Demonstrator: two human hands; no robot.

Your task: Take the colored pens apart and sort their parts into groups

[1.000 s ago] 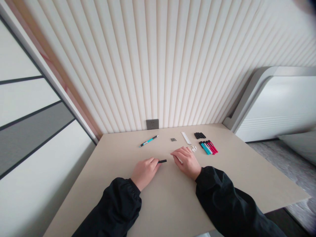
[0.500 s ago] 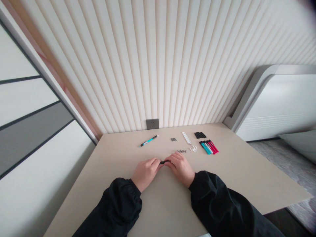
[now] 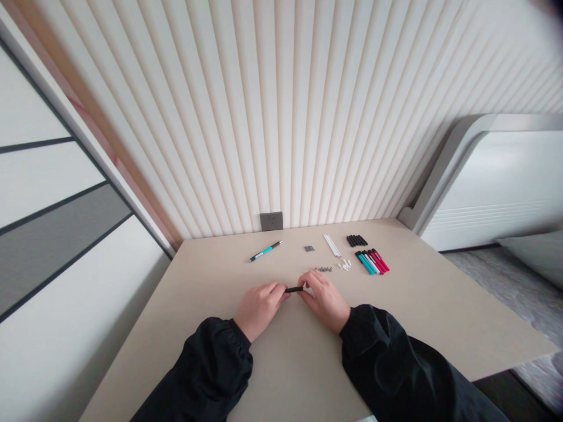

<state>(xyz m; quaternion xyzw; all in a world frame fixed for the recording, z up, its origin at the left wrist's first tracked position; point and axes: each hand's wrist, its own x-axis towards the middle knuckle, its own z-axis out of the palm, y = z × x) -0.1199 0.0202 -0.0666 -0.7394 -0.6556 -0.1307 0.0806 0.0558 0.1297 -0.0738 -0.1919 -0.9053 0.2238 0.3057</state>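
Between my hands, just above or on the table, lies a short black pen grip (image 3: 294, 289), nearly level. My left hand (image 3: 260, 308) pinches its left end between thumb and fingers. At the other end, the thumb and fingertips of my right hand (image 3: 324, 300) close around the tip; whether they hold a smaller part there is too fine to make out. Beyond my right hand sit a row of small metal pen tips (image 3: 324, 269) and a few small white pieces (image 3: 345, 265).
A blue and black pen (image 3: 265, 251) lies at the back left of the table (image 3: 211, 281). Small grey parts (image 3: 309, 248), white refills (image 3: 332, 245), several black grips (image 3: 356, 241) and coloured barrels (image 3: 372, 262) are grouped at the back right. A wall socket (image 3: 271, 221) is behind.
My right hand has shifted slightly to the right along the black grip, and its fingers have lifted a little. More of the grip shows between my hands. My left hand stays put.
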